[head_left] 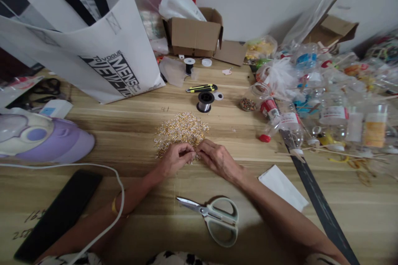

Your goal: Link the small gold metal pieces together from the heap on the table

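A loose heap of small gold and silver metal pieces (pixel 183 128) lies on the wooden table. At its near edge my left hand (pixel 178 156) is closed, thumb and forefinger pinched together. My right hand (pixel 216 157) meets it fingertip to fingertip, also pinching. What sits between the fingertips is too small to name. Just nearer to me lie scissors (pixel 214 217) with pale handles, blades pointing left. Beyond the heap stands a black spool of thin wire (pixel 205 102), with a yellow-and-black utility knife (pixel 202 88) behind it.
On the left are a white shopping bag (pixel 124 58), a purple-and-white appliance (pixel 59 138), a white cable (pixel 120 182) and a dark flat slab (pixel 59 215). Plastic bottles (pixel 334 109) crowd the right. Folded white paper (pixel 282 186) lies by my right forearm; a cardboard box (pixel 195 35) stands behind.
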Demonstrator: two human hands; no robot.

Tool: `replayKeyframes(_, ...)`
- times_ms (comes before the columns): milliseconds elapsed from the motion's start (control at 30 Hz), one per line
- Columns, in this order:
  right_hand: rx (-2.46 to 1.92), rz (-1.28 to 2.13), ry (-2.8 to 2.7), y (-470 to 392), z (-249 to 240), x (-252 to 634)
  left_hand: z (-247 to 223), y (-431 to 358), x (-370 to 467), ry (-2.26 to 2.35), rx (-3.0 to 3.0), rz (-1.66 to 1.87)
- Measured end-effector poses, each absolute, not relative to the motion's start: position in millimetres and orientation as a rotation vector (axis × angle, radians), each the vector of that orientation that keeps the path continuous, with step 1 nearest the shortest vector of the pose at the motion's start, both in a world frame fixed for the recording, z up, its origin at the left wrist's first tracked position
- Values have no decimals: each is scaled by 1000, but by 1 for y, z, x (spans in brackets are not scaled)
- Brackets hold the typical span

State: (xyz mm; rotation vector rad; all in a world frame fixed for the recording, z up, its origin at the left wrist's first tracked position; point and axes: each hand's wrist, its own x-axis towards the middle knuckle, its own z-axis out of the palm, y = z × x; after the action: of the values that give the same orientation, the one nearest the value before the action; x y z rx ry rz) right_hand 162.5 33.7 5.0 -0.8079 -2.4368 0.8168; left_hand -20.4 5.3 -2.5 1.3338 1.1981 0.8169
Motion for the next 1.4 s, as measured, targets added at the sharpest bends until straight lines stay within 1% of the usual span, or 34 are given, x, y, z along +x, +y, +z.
replayKeyframes(433, -784, 932, -2319, 31, 8, 161, -2, 6, -21, 1196, 1381, 798)
replayKeyframes(733, -782, 879, -2331, 30, 9, 159, -3, 6, -21, 1200, 1352, 806)
replayKeyframes(933, -784, 701, -2446, 27, 5, 159, -5, 7, -22, 1177, 1211, 856)
replayKeyframes(1200, -657, 258, -2674, 26, 2, 163, -1, 8, -25, 1111, 1067, 848)
replayKeyframes(1400, -555, 123, -2764, 27, 1, 164, -2, 8, -25, 1081, 1026, 854)
